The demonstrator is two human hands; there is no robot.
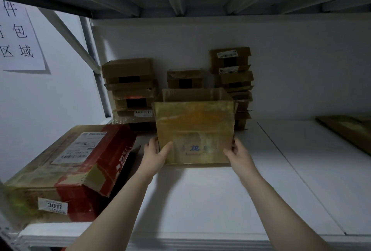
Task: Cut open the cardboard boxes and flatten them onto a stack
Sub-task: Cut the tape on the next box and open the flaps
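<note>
You are facing a white shelf with another shelf deck overhead. On its left end lies a big red and brown carton, torn open at the near flap, with a shipping label on top and a sticker reading 3011 on its front. In the middle of the shelf stands the open cardboard box, upright, top flaps up and its mouth showing; whether its bottom rests on the shelf or is just raised cannot be told. Behind it, against the back wall, small taped boxes are piled in a left stack and a taller right stack, with a single small box between them. A piece of flat cardboard lies at the far right. A paper sign with handwritten characters hangs on the left wall. Your left hand grips the open box's lower left corner, thumb across the front face. Your right hand grips the lower right corner, fingers curled round the edge.
</note>
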